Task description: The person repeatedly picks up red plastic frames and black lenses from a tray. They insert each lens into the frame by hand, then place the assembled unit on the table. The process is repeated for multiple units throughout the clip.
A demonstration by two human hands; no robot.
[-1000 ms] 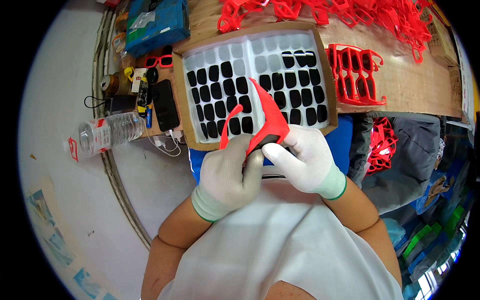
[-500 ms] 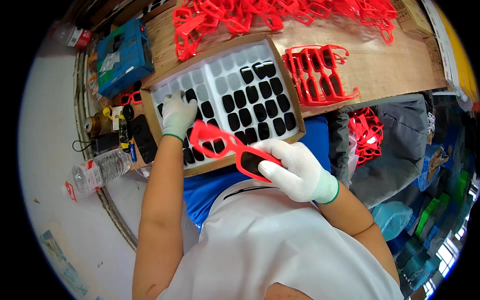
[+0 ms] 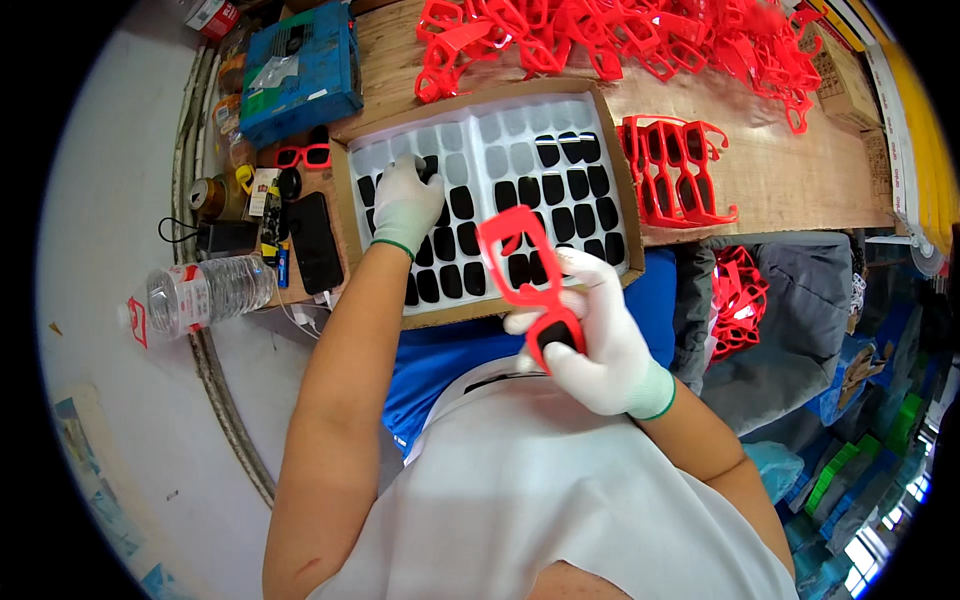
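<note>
In a white glove with a green cuff, my left hand [image 3: 408, 203] reaches over a lens tray [image 3: 480, 205]. Its fingers are curled, with thumb and fingertips closed about a dark lens [image 3: 430, 167]; whether that lens is lifted is hard to see. My right hand [image 3: 605, 345], gloved alike, grips a red glasses frame [image 3: 523, 290] in front of the tray. The frame's lower eye holds a dark lens under my thumb, while its upper eye is an open hole. Rows of dark lenses fill most tray pockets; several far pockets are bare.
Loose red frames [image 3: 600, 40] are heaped at the back. Red sunglasses [image 3: 675, 170] stand stacked right of the tray. A grey cloth-lined bin [image 3: 790, 300] holds more red frames. At left lie a blue box [image 3: 300, 75], a phone [image 3: 314, 243] and a plastic bottle [image 3: 205, 293].
The view has shifted, so the table sits further right. My right hand has turned the red frame more upright. My left hand stays at the same part of the tray.
</note>
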